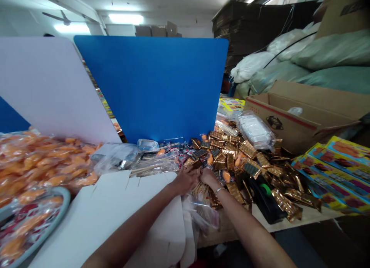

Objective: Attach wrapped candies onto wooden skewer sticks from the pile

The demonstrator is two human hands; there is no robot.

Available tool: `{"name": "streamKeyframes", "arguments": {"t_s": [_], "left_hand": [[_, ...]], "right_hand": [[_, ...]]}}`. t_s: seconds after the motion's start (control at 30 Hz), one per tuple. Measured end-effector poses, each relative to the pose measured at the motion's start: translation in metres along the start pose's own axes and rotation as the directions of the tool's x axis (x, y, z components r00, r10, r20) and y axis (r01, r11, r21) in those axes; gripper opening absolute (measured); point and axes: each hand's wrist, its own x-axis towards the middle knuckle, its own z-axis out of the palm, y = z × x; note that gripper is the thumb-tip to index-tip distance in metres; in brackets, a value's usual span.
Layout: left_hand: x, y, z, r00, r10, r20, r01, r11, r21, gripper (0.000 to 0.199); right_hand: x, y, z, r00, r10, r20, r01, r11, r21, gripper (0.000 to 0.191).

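Holding left hand (pixel 187 180) and right hand (pixel 208 176) together at a cluster of thin, pale wooden sticks (pixel 201 190)
Cannot tell whether gripping any; seemingly mid-handling, with sticks left below the hands near shiny gold-foil packets (pixel 248 149), nothing visibly finished.

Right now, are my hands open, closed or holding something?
Left hand: by the wooden sticks; grip cannot be told.
Right hand: looks curled; any hold is hidden.

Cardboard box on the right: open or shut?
Open: the cardboard box has a flap folded back, and its inside shows.
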Motion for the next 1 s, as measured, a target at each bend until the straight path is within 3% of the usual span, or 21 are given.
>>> {"name": "streamKeyframes", "arguments": {"t_s": [0.07, 0.13, 0.33, 0.5, 0.6, 0.7, 0.83, 1.0], "left_hand": [[0.011, -0.002, 0.005, 0.980, -0.197, 0.026, 0.196, 0.980, 0.022, 0.039], [0.018, -0.009, 0.010, 0.951, -0.308, 0.020, 0.307, 0.951, 0.022, 0.037], [0.012, -0.023, 0.015, 0.920, -0.391, -0.021, 0.387, 0.916, -0.107, 0.029], [0.020, -0.016, 0.011, 0.880, -0.465, -0.090, 0.391, 0.821, -0.415, 0.023], [0.037, -0.007, 0.015, 0.874, -0.485, -0.032, 0.358, 0.688, -0.631, 0.021], [0.051, 0.000, 0.025, 0.842, -0.538, 0.032, 0.351, 0.502, -0.790, 0.025], [0.057, -0.001, 0.030, 0.811, -0.576, 0.103, 0.312, 0.277, -0.909, 0.034], [0.052, -0.006, 0.025, 0.834, -0.522, 0.178, 0.275, 0.115, -0.954, 0.039]], "right_hand": [[0.001, -0.004, 0.002, 1.000, 0.012, 0.000, -0.012, 1.000, -0.001, 0.024], [0.003, -0.006, 0.004, 1.000, 0.025, 0.002, -0.025, 1.000, 0.014, 0.022], [0.002, 0.017, -0.003, 0.997, -0.044, -0.062, 0.055, 0.981, 0.186, 0.017], [-0.002, 0.042, -0.006, 0.963, -0.196, -0.182, 0.251, 0.897, 0.362, 0.019], [-0.004, 0.041, -0.003, 0.926, -0.302, -0.227, 0.375, 0.814, 0.443, 0.022], [-0.003, 0.038, 0.003, 0.900, -0.358, -0.249, 0.436, 0.752, 0.495, 0.028], [0.003, 0.041, 0.011, 0.898, -0.333, -0.288, 0.439, 0.729, 0.525, 0.033], [0.009, 0.052, 0.018, 0.893, -0.275, -0.356, 0.430, 0.753, 0.498, 0.028]]}}
